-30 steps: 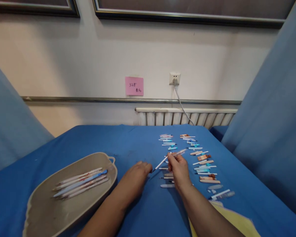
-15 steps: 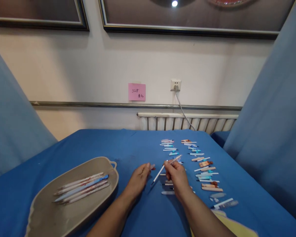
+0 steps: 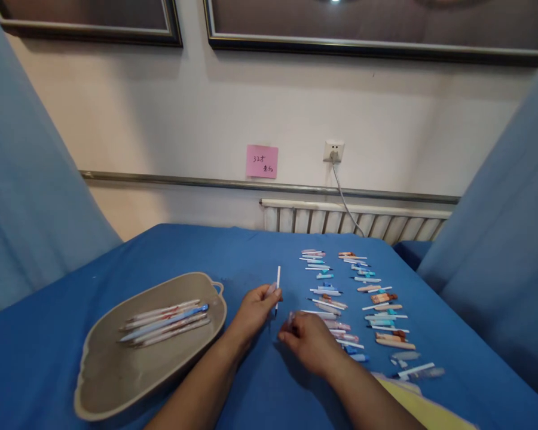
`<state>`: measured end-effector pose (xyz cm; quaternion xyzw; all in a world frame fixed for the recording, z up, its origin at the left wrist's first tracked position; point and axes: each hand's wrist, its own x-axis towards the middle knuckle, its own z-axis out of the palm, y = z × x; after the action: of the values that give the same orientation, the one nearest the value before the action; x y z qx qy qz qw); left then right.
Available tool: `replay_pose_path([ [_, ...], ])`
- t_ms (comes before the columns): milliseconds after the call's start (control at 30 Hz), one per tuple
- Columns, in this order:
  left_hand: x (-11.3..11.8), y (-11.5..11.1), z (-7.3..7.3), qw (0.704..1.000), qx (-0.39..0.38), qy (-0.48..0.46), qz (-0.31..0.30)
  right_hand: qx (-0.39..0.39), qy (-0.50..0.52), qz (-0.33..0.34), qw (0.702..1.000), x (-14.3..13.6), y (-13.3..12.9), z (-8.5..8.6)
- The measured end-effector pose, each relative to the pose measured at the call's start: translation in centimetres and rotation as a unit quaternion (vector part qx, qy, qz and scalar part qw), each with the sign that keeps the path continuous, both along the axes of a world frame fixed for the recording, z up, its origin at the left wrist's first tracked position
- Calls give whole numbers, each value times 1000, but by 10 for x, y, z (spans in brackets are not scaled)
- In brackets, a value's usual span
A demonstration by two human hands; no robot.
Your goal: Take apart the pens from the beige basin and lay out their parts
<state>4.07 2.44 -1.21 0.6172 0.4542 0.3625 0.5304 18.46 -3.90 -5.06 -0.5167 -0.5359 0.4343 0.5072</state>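
A beige tray (image 3: 107,382) cradles a small bundle of pens (image 3: 165,322), one blue among paler ones, which look whole, so seemingly finished. Just right of the tray, a person's left hand (image 3: 252,310) pinches a slim white refill (image 3: 278,276), dark tip down, and a translucent piece (image 3: 271,289); farther right of the tray, the right hand (image 3: 314,343), apart from the left, curls around what seems a small clear part (image 3: 291,317). Well right of the tray, two columns of loose pen parts (image 3: 388,341) appear unassembled, the larger share left to do, near yellow material (image 3: 415,403) cut off by the frame. Fingers mask the held pieces, and many small parts blur together
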Motion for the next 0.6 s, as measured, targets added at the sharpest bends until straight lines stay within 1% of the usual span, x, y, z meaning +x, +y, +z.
replay_pose_path([
  [133,8,-6,-6,998,4,2,-61,-19,87,-56,995,10,11,5],
  [233,11,-10,-8,994,-9,13,-112,-34,163,-67,984,21,16,11],
  [300,11,-11,-10,990,-18,29,-133,-41,215,-68,973,25,15,14],
  [433,11,-10,-12,988,-8,71,-135,-52,278,-68,957,27,13,17],
  [600,6,-3,-10,981,35,156,-111,-67,301,-69,949,26,16,12],
])
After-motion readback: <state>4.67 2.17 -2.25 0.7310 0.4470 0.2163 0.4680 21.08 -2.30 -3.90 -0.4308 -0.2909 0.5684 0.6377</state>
